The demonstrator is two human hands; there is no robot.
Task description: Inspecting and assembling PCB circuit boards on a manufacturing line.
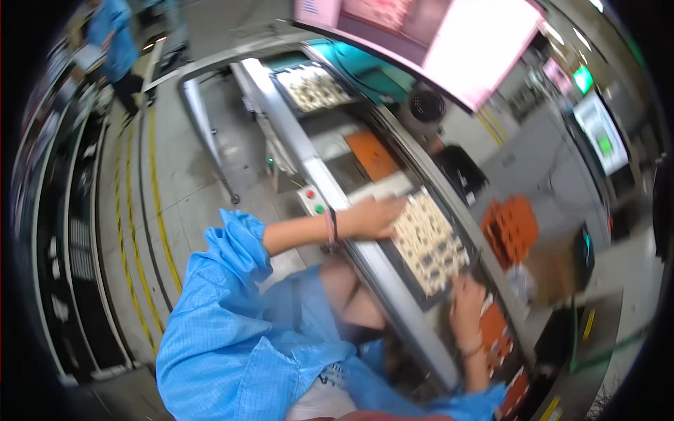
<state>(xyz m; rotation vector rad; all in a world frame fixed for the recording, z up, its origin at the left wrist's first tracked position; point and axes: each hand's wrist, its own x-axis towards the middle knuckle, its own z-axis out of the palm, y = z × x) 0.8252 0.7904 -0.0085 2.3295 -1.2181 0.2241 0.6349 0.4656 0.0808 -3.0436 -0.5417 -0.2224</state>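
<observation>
Grey factory floor with yellow lines runs along the left, and a long metal conveyor [365, 231] slants across the middle of the view.

Nearest on the belt is the right hand [469, 303]. It lies flat at the near corner of a dark tray [414, 281] that holds one pale circuit panel [430, 242]. Its fingers are spread, pressing down, not closed on anything I can make out. Beside it, lower on the belt, are orange pieces [495, 333].

A bit farther is the left hand [375, 216], reaching in from a blue sleeve. Its fingers curl over the far left edge of the same panel, so it seems to be gripping that edge. The panel sits between the two hands. Its long side runs along the belt, from near right to far left. Both hands touch it; neither is closer.

Farther up the belt sits one flat orange plate [372, 154], and beyond it a second tray with a pale panel [312, 88]. So: two panels, two hands. One orange crate [511, 228] stands to the right. Far off, another person in blue [116, 42] stands on the floor.
</observation>
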